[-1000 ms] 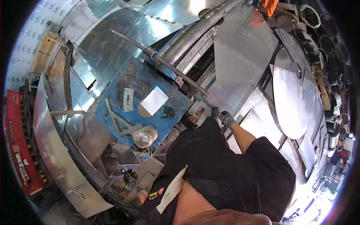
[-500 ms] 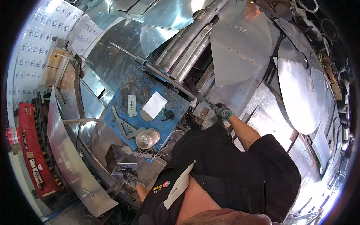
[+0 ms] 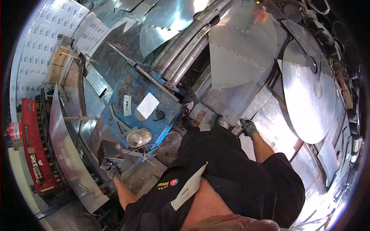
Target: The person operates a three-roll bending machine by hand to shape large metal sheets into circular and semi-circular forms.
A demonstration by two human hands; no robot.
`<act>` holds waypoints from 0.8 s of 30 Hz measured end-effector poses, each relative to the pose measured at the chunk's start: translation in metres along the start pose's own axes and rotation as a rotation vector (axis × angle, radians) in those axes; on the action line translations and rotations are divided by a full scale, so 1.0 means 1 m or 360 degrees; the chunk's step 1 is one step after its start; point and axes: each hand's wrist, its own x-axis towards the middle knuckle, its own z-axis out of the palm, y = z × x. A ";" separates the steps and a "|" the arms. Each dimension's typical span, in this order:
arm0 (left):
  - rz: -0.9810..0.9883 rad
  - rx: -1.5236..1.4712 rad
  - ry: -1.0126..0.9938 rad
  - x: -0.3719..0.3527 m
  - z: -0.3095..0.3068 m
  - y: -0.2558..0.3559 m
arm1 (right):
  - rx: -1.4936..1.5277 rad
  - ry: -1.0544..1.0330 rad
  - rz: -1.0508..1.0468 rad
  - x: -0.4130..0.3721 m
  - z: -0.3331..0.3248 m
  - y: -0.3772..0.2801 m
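Note:
My left hand (image 3: 114, 172), in a grey knit glove, is closed on the lower edge of a bent sheet-metal piece (image 3: 110, 151) with folded, shiny faces. It is left of the blue worktable, and its fingertips are partly hidden by the metal. My right hand (image 3: 249, 127), gloved the same way, is out to the right of my body above metal sheets. Its fingers are curled, with a slim pale shape beside them that I cannot identify. On the blue worktable (image 3: 169, 133) are a white card (image 3: 147, 106), a small numbered plate (image 3: 127, 105), an angled metal square (image 3: 118, 122) and a round metal can (image 3: 139, 137).
Long steel rollers (image 3: 175, 46) run beyond the table, with a metal bar (image 3: 156, 80) across their near end. Large cut metal sheets (image 3: 241, 50) lie at the right. A curved sheet (image 3: 69, 154) and a red tool rack (image 3: 35, 148) stand at the left. Loose cable (image 3: 152, 151) hangs by the table.
My right hand has moved right and nearer my body, away from the roller end. My left hand and the bent metal piece have shifted left together. The camera view has shifted slightly.

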 end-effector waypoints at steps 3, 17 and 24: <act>-0.0195 0.0388 -0.0058 -0.001 0.003 0.013 | 0.0024 -0.0031 -0.0096 -0.012 -0.023 0.002; -0.0455 0.0722 -0.0106 -0.003 0.008 0.032 | -0.0056 -0.0108 -0.0120 0.011 -0.019 -0.035; -0.0469 0.0805 -0.0149 0.000 0.006 0.038 | -0.0027 -0.0160 -0.0063 0.025 0.013 -0.082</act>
